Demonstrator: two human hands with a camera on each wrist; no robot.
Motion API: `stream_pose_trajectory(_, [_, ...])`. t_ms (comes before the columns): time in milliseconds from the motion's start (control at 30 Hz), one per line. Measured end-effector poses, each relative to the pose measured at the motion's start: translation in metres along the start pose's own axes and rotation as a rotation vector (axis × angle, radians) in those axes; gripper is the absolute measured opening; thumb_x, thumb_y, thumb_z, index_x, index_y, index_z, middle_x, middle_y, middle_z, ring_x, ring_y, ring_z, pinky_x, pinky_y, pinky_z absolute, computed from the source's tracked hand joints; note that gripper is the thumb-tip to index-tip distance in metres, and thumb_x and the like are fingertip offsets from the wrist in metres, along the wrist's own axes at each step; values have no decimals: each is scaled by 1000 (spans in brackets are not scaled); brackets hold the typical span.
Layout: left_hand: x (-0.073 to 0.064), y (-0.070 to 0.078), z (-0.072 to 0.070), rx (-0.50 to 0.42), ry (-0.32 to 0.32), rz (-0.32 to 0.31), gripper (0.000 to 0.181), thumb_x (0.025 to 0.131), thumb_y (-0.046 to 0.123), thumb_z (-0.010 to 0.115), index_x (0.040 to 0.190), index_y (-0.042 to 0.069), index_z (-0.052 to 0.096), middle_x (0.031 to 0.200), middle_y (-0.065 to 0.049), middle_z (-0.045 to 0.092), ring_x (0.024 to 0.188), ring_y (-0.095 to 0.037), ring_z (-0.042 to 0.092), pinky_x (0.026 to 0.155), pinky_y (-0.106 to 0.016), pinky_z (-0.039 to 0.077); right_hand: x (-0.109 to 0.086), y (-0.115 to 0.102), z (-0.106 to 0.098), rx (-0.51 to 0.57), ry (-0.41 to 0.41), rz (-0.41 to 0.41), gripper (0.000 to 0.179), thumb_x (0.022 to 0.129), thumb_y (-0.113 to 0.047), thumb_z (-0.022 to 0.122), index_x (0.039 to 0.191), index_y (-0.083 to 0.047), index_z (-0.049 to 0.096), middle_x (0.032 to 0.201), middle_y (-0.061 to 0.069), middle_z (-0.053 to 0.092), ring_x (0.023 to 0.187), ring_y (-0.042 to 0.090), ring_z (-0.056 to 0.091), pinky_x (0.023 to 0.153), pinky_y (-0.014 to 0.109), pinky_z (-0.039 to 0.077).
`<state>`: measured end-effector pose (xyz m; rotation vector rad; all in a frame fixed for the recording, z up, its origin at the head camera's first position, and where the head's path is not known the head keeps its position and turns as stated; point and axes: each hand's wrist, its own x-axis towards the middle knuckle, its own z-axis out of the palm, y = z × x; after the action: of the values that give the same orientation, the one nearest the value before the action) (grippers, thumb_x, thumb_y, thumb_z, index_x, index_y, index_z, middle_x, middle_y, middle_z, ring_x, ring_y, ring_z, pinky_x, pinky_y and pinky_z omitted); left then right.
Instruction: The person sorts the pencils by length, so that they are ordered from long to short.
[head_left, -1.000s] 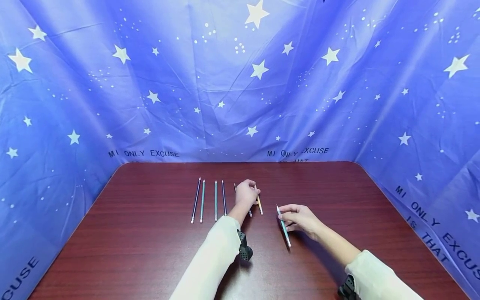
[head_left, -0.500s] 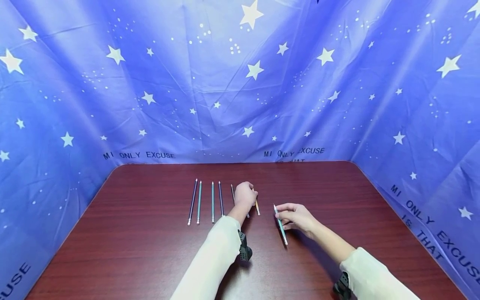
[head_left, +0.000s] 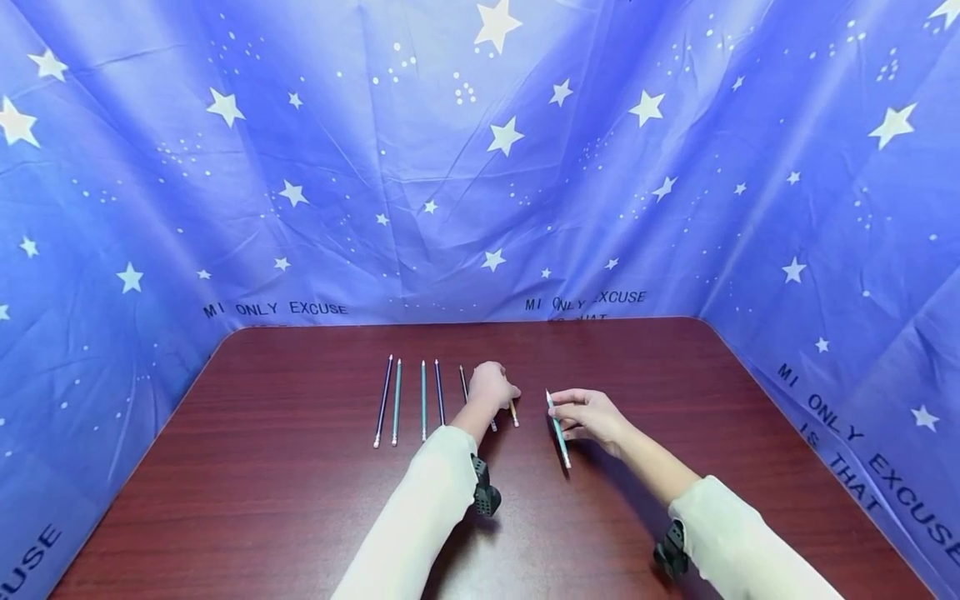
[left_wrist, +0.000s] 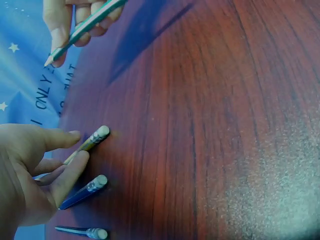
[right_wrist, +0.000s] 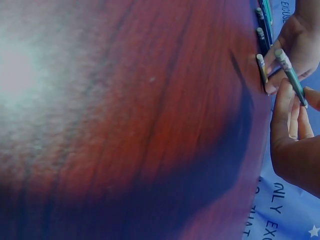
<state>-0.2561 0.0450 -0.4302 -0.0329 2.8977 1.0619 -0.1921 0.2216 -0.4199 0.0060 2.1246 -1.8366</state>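
In the head view my left hand [head_left: 491, 387] is over the table's middle, at a yellow pencil [head_left: 514, 414] that lies flat. The left wrist view shows the yellow pencil [left_wrist: 90, 145] between thumb and fingers, the thumb apart from it and a finger beside it; whether they touch is unclear. To the right, my right hand [head_left: 592, 417] pinches a teal pencil [head_left: 559, 435] above the table, its tip pointing away and its eraser end towards me. A dark pencil [head_left: 463, 385] lies partly hidden under the left hand and wrist.
Left of the hands lie several pencils in a loose row: dark blue [head_left: 383, 400], teal [head_left: 397, 404], another teal [head_left: 423, 400] and another dark blue [head_left: 439, 392]. The brown wooden table [head_left: 247, 467] meets a blue star-print curtain [head_left: 412, 167] at the back and sides.
The right hand has shifted slightly away from me with the teal pencil. The left thumb and fingers have spread a little at the yellow pencil. The head view has turned slightly.
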Motion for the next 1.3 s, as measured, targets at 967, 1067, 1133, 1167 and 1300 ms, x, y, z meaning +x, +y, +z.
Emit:
stream_pose_trajectory(967, [-4, -4, -3, -151, -42, -27, 50, 71, 7, 79, 118, 2, 62, 94, -14, 66, 78, -20, 65, 56, -18, 56, 47, -10, 8, 10, 134, 4, 45, 85, -5, 62, 125, 11, 50, 67, -7, 61, 60, 8, 57, 57, 21, 57])
stream_pose_trajectory(1067, [-4, -4, -3, -167, -41, -29, 50, 71, 6, 79, 118, 1, 62, 93, -14, 66, 77, -20, 66, 55, -19, 56, 51, -9, 8, 16, 143, 15, 44, 86, -5, 62, 125, 11, 50, 66, -7, 60, 59, 8, 57, 58, 21, 57])
stream_pose_trajectory(1133, [-4, -4, -3, -148, -35, -27, 50, 70, 7, 80, 117, 2, 63, 94, -13, 67, 80, -20, 64, 60, -19, 57, 53, -9, 8, 14, 148, 21, 44, 85, -6, 62, 125, 11, 50, 67, -7, 60, 59, 7, 57, 59, 22, 57])
stream_pose_trajectory(1167, [-4, -4, -4, -140, -33, -27, 50, 70, 8, 80, 117, 3, 63, 94, -13, 67, 82, -20, 64, 63, -20, 57, 54, -9, 8, 16, 154, 25, 44, 85, -6, 63, 124, 10, 51, 67, -6, 60, 59, 7, 57, 59, 22, 57])
stream_pose_trajectory(1300, [-4, -5, -2, -130, -32, -28, 50, 71, 11, 81, 117, 4, 64, 94, -11, 67, 85, -19, 62, 67, -20, 57, 58, -8, 8, 17, 164, 16, 44, 84, -6, 63, 124, 10, 52, 68, -6, 61, 58, 6, 56, 60, 23, 57])
